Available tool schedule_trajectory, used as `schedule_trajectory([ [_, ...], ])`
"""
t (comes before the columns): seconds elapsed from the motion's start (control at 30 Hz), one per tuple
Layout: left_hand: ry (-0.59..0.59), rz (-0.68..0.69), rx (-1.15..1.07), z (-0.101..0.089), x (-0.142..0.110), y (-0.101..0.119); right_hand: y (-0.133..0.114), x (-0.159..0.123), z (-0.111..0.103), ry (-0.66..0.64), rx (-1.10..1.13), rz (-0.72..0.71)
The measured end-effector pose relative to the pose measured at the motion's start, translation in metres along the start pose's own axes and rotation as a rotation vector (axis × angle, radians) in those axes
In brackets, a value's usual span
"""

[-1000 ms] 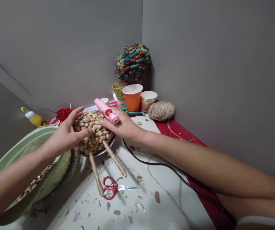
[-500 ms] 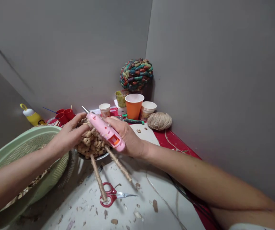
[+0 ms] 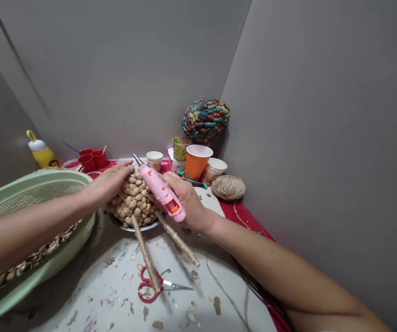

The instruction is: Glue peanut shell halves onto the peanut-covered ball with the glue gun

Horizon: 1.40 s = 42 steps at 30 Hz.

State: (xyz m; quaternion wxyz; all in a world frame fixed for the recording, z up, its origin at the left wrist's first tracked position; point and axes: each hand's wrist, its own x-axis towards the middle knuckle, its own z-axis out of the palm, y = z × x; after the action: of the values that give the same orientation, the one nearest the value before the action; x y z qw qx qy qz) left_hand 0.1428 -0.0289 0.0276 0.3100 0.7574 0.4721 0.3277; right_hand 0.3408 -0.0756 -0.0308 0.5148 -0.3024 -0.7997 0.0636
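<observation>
My right hand [image 3: 188, 203] grips a pink hot glue gun [image 3: 162, 191], its metal nozzle pointing up and to the left. Beneath it is a rounded form covered in peanut-shell-like pieces [image 3: 132, 200], resting in a shallow metal dish [image 3: 143, 227]. My left hand [image 3: 110, 184] lies along the form's left side with fingers stretched out; its fingertips touch near the top. Two twine-wrapped sticks, a left one [image 3: 145, 251] and a right one [image 3: 179, 240], stick out from the form toward me. The left stick's end lies above red-handled scissors [image 3: 164, 286].
A green basket [image 3: 39, 180] with shells stands at left. Behind are a yellow bottle [image 3: 44, 154], red cups [image 3: 99, 159], an orange cup [image 3: 196, 163], a twine ball [image 3: 228, 187] and a multicoloured ball [image 3: 206, 119] by the wall. Shell bits litter the white board [image 3: 115, 295].
My left hand's fingers have straightened and lie flatter on the shell-covered form. The glue gun stays in my right hand above it. The camera view has shifted and tilted slightly.
</observation>
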Motion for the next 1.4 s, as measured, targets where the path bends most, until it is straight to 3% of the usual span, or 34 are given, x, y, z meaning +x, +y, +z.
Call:
schedule_trajectory([
  [0.1, -0.073, -0.059, -0.032, 0.001, -0.002, 0.003, -0.002, -0.001, 0.001, 0.003, -0.009, 0.014],
  [0.3, -0.054, -0.046, -0.043, 0.001, -0.003, 0.007, -0.004, 0.002, -0.001, 0.007, -0.008, -0.035],
  [0.63, -0.075, -0.036, -0.085, 0.003, -0.001, -0.001, -0.004, 0.008, -0.008, -0.112, -0.083, -0.163],
  [0.93, -0.060, -0.016, -0.048, 0.000, -0.006, 0.001, -0.001, 0.006, -0.011, -0.127, 0.023, -0.001],
  [1.1, -0.037, -0.036, -0.064, 0.001, -0.007, -0.003, -0.005, 0.004, -0.013, -0.064, 0.015, 0.078],
  [1.4, -0.086, 0.015, -0.014, -0.001, -0.006, 0.004, -0.007, 0.004, -0.006, -0.041, -0.054, -0.093],
])
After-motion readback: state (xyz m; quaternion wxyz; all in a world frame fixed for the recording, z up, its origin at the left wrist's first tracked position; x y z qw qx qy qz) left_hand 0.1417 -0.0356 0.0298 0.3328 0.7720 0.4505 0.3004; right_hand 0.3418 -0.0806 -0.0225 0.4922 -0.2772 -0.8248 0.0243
